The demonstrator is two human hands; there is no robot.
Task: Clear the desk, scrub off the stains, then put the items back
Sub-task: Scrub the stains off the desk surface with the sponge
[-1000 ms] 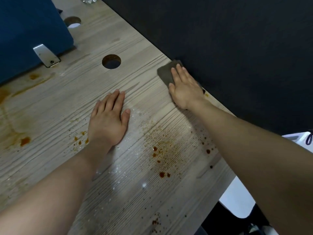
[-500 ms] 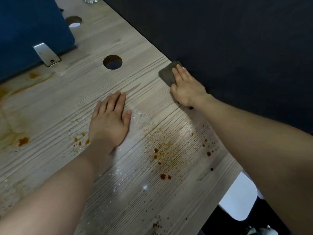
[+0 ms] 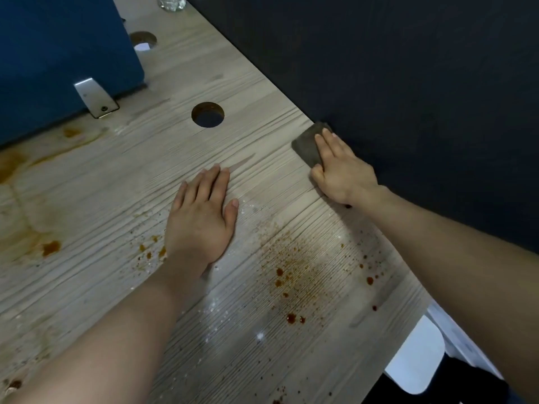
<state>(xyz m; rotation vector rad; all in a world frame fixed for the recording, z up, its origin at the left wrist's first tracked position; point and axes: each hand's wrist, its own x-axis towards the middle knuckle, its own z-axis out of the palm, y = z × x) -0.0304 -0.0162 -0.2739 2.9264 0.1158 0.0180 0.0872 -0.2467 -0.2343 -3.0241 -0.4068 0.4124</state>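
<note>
Currently our right hand lies on the grey scrubbing pad: fingers straight on top, thumb tucked against the pad's near edge, so the grasp is a flat press with a light side pinch. The pad protrudes beyond the fingertips, touching the desk right where it meets the dark partition.

Our left hand is released, fingers straight and together, palm flat on the wood as a brace, holding nothing.

Outward from the fingers: just beyond the left fingertips the grain looks clean; further beyond is a round cable hole. Behind the left thumb, toward our wrists, lies a field of brown specks and droplets, with wet glints nearer us still. Small orange spots sit beside the left wrist. Well off to the left of the left hand are larger smeared brown stains. A blue divider with a metal bracket stands beyond those, and a clear glass item at the far end.

Judgement: the visible stretch is cleared; we are in the scrub step, far from finished. Next move: draw the pad back toward us onto the speckled field, pressing along the grain. The grooves likely trap residue, so repeated strokes seem needed. Left-side stains after that.
</note>
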